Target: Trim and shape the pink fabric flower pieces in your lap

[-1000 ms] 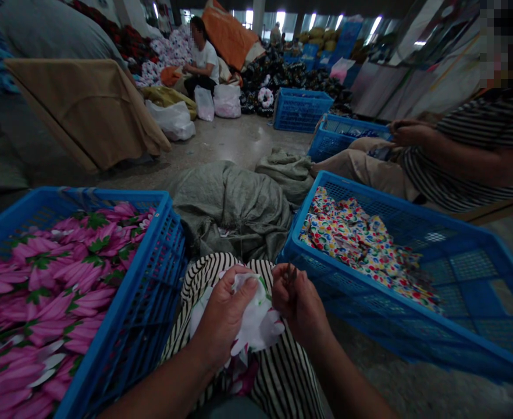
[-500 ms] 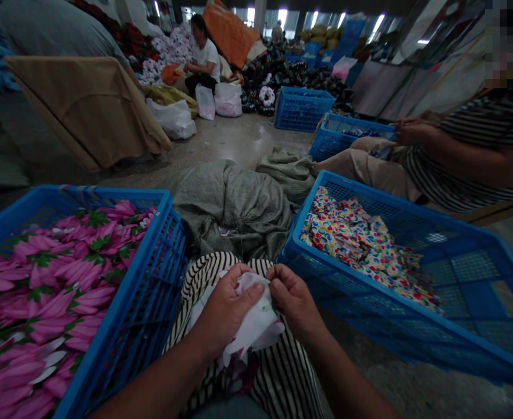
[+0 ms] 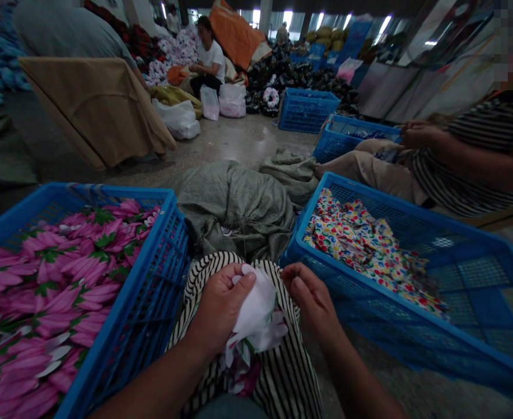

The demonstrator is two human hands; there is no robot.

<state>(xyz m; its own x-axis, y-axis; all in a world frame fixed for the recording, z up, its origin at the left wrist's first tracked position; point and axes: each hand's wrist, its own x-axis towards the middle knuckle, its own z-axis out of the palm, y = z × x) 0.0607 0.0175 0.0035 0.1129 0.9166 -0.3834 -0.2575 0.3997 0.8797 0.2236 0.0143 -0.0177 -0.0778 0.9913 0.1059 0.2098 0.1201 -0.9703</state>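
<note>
My left hand (image 3: 220,302) pinches a white petal-edged cloth piece (image 3: 259,299) over my lap, thumb on top. Green and pink show at the lower folds of the cloth, and more pink and white pieces hang beneath it on the striped cloth (image 3: 282,372) across my legs. A short way to the right, clear of the white cloth, my right hand (image 3: 311,297) is closed with thumb and fingertips together. Anything fine between those fingertips is too small to make out.
At left stands a blue crate (image 3: 169,203) full of pink petal-shaped pieces (image 3: 86,267) with green tops. A second blue crate (image 3: 478,233) at right holds colourful printed pieces (image 3: 361,244). Green-grey sacks (image 3: 239,198) lie ahead. A co-worker in a striped top (image 3: 478,145) sits at right.
My right hand has moved away from the cloth, to the right. The white cloth stays in my left hand, now more exposed. The view has shifted slightly.
</note>
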